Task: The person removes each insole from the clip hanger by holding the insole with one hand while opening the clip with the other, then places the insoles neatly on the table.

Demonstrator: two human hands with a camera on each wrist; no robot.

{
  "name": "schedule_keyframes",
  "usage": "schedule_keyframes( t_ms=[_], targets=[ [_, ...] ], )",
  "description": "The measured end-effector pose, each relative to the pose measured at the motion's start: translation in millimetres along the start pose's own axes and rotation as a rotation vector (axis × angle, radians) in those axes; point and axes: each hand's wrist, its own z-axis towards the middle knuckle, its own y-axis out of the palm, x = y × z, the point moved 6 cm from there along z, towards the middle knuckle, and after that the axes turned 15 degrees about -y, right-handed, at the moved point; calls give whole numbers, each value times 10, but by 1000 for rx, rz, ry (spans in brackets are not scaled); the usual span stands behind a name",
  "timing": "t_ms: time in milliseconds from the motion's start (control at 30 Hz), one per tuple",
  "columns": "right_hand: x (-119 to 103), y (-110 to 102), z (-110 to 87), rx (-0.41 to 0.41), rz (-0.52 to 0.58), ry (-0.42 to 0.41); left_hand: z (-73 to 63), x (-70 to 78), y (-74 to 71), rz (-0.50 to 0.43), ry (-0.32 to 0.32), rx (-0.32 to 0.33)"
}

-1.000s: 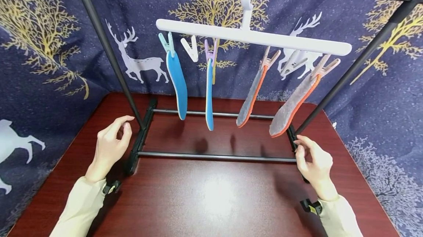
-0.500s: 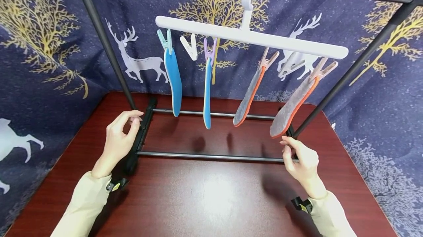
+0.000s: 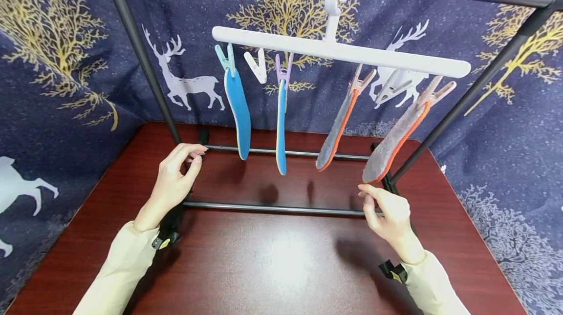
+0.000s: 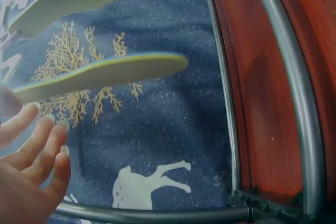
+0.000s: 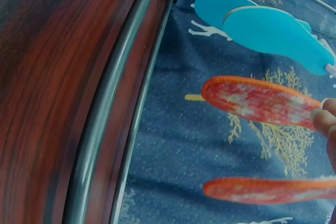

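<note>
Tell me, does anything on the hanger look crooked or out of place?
Yes. The white hanger slopes down to the right instead of hanging level. The two grey insoles hang slanted, while the two blue insoles hang nearly straight. Two white clips hold nothing. Nothing looks damaged.

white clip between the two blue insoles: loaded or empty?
Empty. The white clip hangs from the white hanger bar with nothing in it; the teal clip and purple clip beside it each grip a blue insole.
</note>
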Motion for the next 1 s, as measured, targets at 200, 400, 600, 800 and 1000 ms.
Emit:
schedule_keyframes(
  t_ms=[200, 400, 600, 800, 1000],
  targets=[
    [-14, 80, 63, -43, 26, -18, -10, 49, 68, -52, -50, -64],
    [-21, 141, 131, -63, 49, -7, 3, 142, 124, -100, -93, -131],
    [-43, 234, 219, -96, 66, 1, 45, 169, 191, -97, -102, -147],
    [-75, 337, 302, -107, 89, 32, 53, 155, 218, -113, -119, -158],
    [-112, 422, 364, -110, 112, 40, 64, 111, 219, -118, -143, -150]
  ],
)
